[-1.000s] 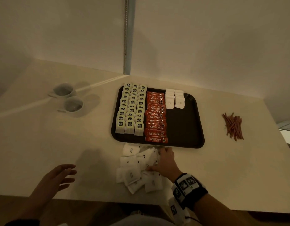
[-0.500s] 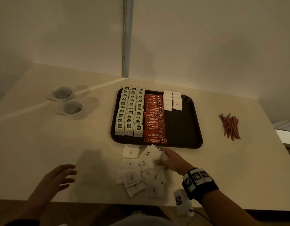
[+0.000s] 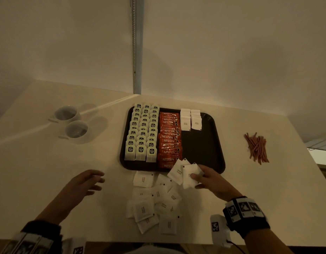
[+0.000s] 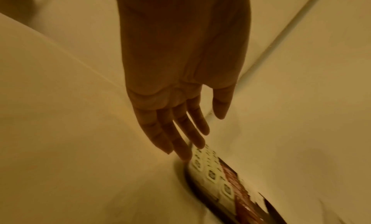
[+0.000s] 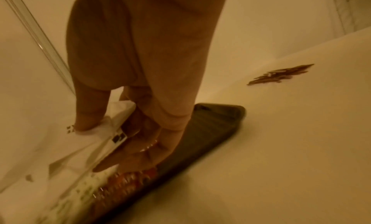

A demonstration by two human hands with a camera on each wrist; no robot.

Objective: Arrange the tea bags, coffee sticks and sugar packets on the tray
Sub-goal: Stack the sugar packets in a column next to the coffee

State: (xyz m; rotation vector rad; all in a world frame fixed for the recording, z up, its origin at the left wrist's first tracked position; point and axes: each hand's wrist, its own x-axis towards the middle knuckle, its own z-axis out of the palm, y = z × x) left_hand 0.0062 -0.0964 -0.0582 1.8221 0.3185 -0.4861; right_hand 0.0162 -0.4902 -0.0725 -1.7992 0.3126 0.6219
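Observation:
A dark tray (image 3: 202,149) holds three columns of tea bags (image 3: 142,132) on its left, a column of orange coffee sticks (image 3: 170,140) in the middle and two short rows of white sugar packets (image 3: 190,119) at the back right. More sugar packets (image 3: 155,202) lie loose on the table in front of the tray. My right hand (image 3: 207,178) pinches a small fan of sugar packets (image 3: 184,171) over the tray's front edge; the right wrist view shows the thumb (image 5: 88,114) pressing on them. My left hand (image 3: 87,182) hovers open left of the pile, holding nothing.
Two white cups (image 3: 72,121) stand on the table's left. A heap of brown stir sticks (image 3: 257,147) lies on the right. The wall runs close behind the tray. The tray's right half is bare dark surface.
My right hand gathered several sugar packets from the loose pile and lifted them up and right to the tray's front edge. The left hand stayed about where it was.

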